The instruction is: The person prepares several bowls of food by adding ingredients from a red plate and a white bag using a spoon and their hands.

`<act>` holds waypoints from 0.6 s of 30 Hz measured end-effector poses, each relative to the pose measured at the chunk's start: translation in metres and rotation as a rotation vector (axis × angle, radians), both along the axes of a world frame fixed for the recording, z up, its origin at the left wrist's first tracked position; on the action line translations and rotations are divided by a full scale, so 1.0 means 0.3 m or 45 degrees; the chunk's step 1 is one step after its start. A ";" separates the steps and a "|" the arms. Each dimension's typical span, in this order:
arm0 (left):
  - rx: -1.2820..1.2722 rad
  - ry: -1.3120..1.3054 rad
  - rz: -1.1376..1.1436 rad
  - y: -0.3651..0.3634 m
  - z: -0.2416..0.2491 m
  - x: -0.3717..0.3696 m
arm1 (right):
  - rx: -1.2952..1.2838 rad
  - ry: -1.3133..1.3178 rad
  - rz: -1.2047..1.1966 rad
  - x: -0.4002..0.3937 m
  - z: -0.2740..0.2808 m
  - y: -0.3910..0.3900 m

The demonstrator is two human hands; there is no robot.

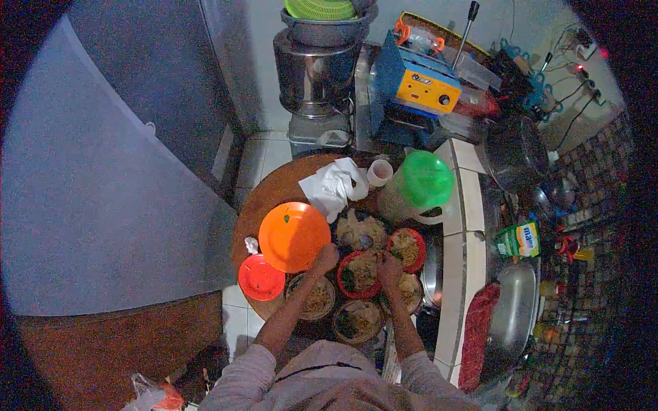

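My left hand [325,259] is at the lower right edge of a large orange plate [295,240], its fingers curled together; what they hold, if anything, is hidden. A small green leaf [286,218] lies on that plate. My right hand [390,268] reaches over the right rim of a red bowl [358,274] of pale food with dark greens. Its fingers look bunched, their contents too dim to make out. Around my hands stand another red bowl [407,250] and clear bowls [358,322] of similar food. A heap of pale food [360,231] lies just beyond.
A smaller red-orange plate [261,277] stands at the round table's [267,188] left edge. Farther back are white paper [336,186], a cup [380,172] and a green-lidded pitcher [425,179]. A tiled counter [473,253] bounds the right side; a blue-and-yellow machine [425,89] stands behind.
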State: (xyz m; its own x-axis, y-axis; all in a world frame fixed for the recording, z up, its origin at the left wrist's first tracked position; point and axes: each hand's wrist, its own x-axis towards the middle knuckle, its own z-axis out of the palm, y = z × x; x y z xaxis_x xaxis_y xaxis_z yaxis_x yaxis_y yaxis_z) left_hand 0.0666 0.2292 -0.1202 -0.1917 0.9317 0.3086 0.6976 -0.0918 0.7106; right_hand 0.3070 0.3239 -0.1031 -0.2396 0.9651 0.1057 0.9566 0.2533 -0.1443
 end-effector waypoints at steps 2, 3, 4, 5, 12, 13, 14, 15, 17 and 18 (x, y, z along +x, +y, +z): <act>-0.189 -0.187 0.084 0.037 -0.065 0.004 | -0.240 -0.154 -0.120 0.011 -0.035 0.014; -0.377 -0.375 0.165 0.049 -0.085 0.004 | -0.046 0.151 0.040 0.031 -0.066 0.006; -0.378 -0.376 0.167 0.043 -0.030 -0.006 | 0.150 0.454 0.199 0.044 -0.086 0.000; -0.448 -0.429 0.134 0.030 0.073 -0.022 | 0.150 0.454 0.199 0.041 -0.080 0.005; -0.398 -0.082 0.093 0.031 0.002 0.029 | -0.190 0.320 0.175 -0.023 0.203 -0.038; -0.397 -0.082 0.092 0.033 -0.004 0.025 | -0.166 0.373 0.225 0.002 0.157 -0.034; -0.415 -0.162 0.080 0.033 -0.010 0.016 | -0.166 0.373 0.225 0.019 0.104 -0.023; -0.433 -0.242 0.068 0.032 -0.005 0.009 | -0.111 0.321 0.168 0.085 -0.078 0.009; -0.502 -0.238 0.103 0.028 0.068 0.010 | -0.056 0.270 0.113 0.093 -0.109 0.006; -0.570 -0.236 0.133 0.028 0.098 0.014 | -0.073 0.287 0.104 0.046 0.028 -0.033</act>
State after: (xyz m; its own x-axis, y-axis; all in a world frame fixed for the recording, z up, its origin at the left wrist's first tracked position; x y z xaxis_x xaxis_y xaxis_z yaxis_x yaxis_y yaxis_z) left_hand 0.0709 0.2375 -0.0909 -0.3046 0.9379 -0.1658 0.5452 0.3145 0.7771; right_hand 0.3208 0.3140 -0.0948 -0.2935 0.9495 0.1110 0.8752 0.3136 -0.3683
